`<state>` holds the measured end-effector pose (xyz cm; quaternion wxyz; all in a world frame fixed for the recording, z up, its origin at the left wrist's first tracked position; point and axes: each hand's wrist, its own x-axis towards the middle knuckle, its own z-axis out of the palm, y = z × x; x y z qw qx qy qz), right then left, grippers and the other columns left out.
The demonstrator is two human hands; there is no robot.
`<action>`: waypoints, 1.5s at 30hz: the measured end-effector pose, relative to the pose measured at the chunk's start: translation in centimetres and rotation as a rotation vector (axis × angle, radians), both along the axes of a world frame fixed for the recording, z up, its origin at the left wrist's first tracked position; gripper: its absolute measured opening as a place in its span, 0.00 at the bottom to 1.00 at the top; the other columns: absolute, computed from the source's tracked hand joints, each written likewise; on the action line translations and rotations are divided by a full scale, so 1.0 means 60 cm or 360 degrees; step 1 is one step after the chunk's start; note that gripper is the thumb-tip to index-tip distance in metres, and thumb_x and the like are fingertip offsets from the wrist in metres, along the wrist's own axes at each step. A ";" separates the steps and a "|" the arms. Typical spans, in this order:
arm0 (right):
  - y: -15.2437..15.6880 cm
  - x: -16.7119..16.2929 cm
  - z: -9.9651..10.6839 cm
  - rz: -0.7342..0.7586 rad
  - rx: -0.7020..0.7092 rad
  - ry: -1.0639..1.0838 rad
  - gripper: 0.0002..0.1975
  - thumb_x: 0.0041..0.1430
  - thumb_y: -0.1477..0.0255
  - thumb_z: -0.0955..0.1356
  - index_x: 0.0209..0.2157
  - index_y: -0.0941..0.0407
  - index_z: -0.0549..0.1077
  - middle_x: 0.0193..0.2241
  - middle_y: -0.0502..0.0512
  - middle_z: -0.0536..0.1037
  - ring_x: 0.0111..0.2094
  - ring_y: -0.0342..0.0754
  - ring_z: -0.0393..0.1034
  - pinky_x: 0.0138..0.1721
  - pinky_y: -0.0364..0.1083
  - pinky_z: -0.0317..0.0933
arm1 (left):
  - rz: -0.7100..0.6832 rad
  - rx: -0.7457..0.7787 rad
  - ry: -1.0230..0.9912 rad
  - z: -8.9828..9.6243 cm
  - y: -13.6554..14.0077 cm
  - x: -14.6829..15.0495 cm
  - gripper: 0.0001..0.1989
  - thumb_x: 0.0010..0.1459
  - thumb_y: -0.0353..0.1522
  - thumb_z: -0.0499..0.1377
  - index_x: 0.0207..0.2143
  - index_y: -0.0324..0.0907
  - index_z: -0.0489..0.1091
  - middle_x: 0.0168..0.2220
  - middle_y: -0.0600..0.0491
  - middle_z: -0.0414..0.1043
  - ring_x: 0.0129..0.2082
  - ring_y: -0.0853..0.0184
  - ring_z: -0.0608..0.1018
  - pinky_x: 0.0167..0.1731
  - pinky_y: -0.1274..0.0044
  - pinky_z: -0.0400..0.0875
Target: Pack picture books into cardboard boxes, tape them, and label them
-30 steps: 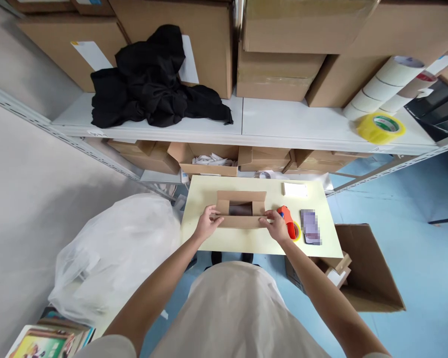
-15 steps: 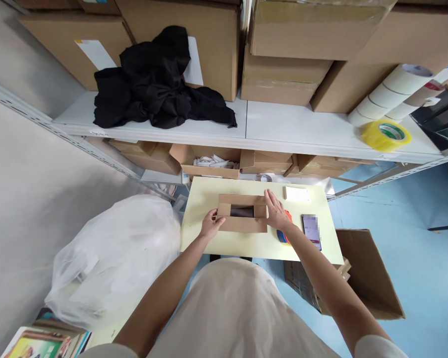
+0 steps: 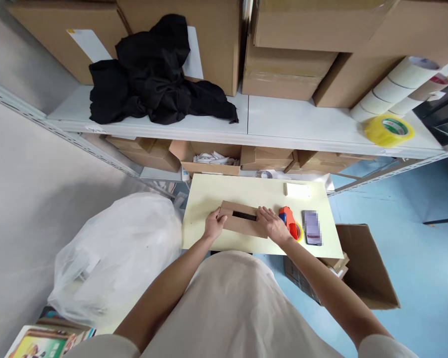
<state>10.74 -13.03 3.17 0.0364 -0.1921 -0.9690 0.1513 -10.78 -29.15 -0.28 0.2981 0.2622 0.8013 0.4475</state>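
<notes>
A small brown cardboard box (image 3: 242, 227) lies slightly turned on the pale yellow table (image 3: 205, 191). Its flaps are partly folded in, with a narrow dark gap left between them. My left hand (image 3: 214, 224) grips the box's left end, thumb on the near flap. At the right end, my right hand (image 3: 273, 226) holds the box with its fingers over the flap. Just right of that hand lies a red and blue tape dispenser (image 3: 289, 221) with a yellowish roll. A phone (image 3: 311, 227) rests farther right, and a white stack of cards or paper (image 3: 297, 190) sits behind.
Behind the table stands a shelf (image 3: 283, 117) with large cartons, a black cloth (image 3: 160, 74), white rolls (image 3: 395, 89) and yellow tape (image 3: 389, 131). A big translucent plastic bag (image 3: 115, 248) bulges at left. An open carton (image 3: 369, 263) stands on the floor at right.
The box's end flaps have folded inward and its opening has narrowed to a slot. The box has turned slightly clockwise. My right hand has come down onto its right end, uncovering the tape dispenser.
</notes>
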 end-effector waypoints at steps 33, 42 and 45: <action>-0.041 0.009 -0.012 -0.0108 -0.0084 -0.0171 0.40 0.57 0.56 0.63 0.65 0.53 0.43 0.66 0.61 0.38 0.65 0.63 0.32 0.60 0.64 0.38 | -0.1400 -0.0178 0.0965 0.057 0.001 0.034 0.40 0.54 0.38 0.58 0.65 0.41 0.43 0.67 0.44 0.39 0.66 0.53 0.42 0.61 0.59 0.26; -0.013 0.118 -0.068 -0.1257 -0.0320 0.0171 0.29 0.62 0.56 0.54 0.56 0.61 0.60 0.51 0.70 0.67 0.56 0.62 0.58 0.51 0.60 0.56 | -0.1261 -0.0189 0.0904 0.030 0.005 0.050 0.33 0.59 0.33 0.53 0.65 0.44 0.44 0.66 0.48 0.43 0.65 0.55 0.46 0.63 0.60 0.33; 0.003 0.130 -0.085 -0.1420 -0.0517 -0.0366 0.25 0.60 0.56 0.58 0.47 0.61 0.67 0.39 0.68 0.73 0.45 0.62 0.68 0.43 0.56 0.61 | -0.1295 -0.0307 0.1120 0.032 0.002 0.056 0.33 0.60 0.35 0.52 0.65 0.42 0.44 0.65 0.47 0.44 0.65 0.56 0.47 0.63 0.61 0.37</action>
